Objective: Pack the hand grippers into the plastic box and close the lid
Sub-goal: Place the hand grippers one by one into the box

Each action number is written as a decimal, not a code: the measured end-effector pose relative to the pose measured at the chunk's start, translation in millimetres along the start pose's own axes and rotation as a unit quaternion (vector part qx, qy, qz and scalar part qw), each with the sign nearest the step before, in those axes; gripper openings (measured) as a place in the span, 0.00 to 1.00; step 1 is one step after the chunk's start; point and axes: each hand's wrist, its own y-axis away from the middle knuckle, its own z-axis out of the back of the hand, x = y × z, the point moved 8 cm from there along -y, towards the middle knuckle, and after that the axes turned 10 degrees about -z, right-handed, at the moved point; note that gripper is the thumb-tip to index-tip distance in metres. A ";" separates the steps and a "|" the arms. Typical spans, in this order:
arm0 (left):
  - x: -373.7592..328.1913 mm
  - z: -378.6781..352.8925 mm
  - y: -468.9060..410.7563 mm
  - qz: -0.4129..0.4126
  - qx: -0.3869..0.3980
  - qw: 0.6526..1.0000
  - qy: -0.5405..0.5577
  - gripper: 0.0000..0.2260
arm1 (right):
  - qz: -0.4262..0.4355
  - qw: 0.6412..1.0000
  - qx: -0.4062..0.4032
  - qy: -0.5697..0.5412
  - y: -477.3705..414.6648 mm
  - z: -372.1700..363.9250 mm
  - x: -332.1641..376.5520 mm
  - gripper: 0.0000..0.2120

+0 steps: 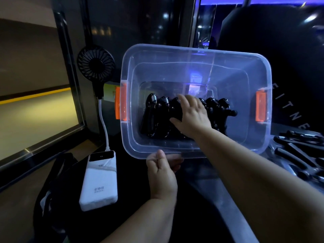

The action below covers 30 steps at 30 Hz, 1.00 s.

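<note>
A clear plastic box (136, 141) with orange latches (121, 103) on both short sides is tilted up toward me, with no lid on it. Several black hand grippers (157, 116) with metal springs stand in a row on its bottom. My left hand (162, 172) pinches the box's near rim, thumb on top. My right hand (192, 116) reaches inside, fingers wrapped over a black hand gripper in the middle of the row. More black hand grippers (298, 151) lie loose on the surface at the right.
A white power bank (100, 181) lies at the lower left, cabled to a small black fan (96, 64) standing behind it. A black bag (56, 172) lies beside the power bank. Dark window glass rises behind the box.
</note>
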 end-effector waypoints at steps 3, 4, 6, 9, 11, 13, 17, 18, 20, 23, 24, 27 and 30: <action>-0.2 -0.3 1.4 -0.004 0.004 1.000 -0.011 0.10 | -0.040 0.999 0.026 0.011 13.0 6.0 -34.7 0.42; 0.3 0.3 2.0 -0.002 0.005 1.000 -0.014 0.10 | -0.047 0.998 0.029 0.016 18.5 9.0 -45.2 0.42; 0.2 1.8 3.4 0.001 0.006 1.000 -0.015 0.09 | -0.069 0.997 0.024 0.012 29.9 17.8 -67.0 0.41; -2.5 0.1 4.6 0.004 0.010 1.000 -0.018 0.09 | -0.108 0.994 0.006 0.007 43.5 34.9 -95.9 0.38; -3.7 -1.8 5.2 0.004 0.010 1.000 -0.015 0.08 | -0.115 0.993 -0.018 0.020 49.6 48.6 -109.2 0.36; -3.3 -1.8 7.1 0.006 0.007 1.000 -0.015 0.08 | -0.114 0.991 -0.049 0.039 58.8 61.6 -120.3 0.34; -3.3 -0.2 7.7 0.005 0.003 1.000 -0.020 0.08 | -0.188 0.974 -0.130 0.015 89.6 83.7 -147.4 0.35; -3.5 -0.2 7.6 0.005 0.002 1.000 -0.022 0.08 | -0.226 0.962 -0.154 -0.011 98.6 88.7 -157.1 0.36; -2.6 -0.1 7.6 0.006 -0.001 1.000 -0.026 0.08 | -0.326 0.931 -0.137 -0.091 114.0 86.3 -182.4 0.39; 1.6 1.2 6.1 0.015 0.001 0.999 -0.039 0.09 | -0.399 0.886 -0.006 -0.235 121.9 50.4 -210.1 0.27; 3.6 1.4 5.6 0.022 0.006 0.999 -0.050 0.12 | -0.404 0.876 0.014 -0.265 123.6 44.1 -211.6 0.21; 8.9 0.5 7.0 0.049 0.013 0.995 -0.080 0.16 | -0.423 0.847 0.008 -0.323 126.7 34.1 -218.7 0.09; 9.1 -4.0 11.1 0.068 0.043 0.990 -0.114 0.16 | -0.422 0.838 0.006 -0.346 128.3 32.6 -216.3 0.09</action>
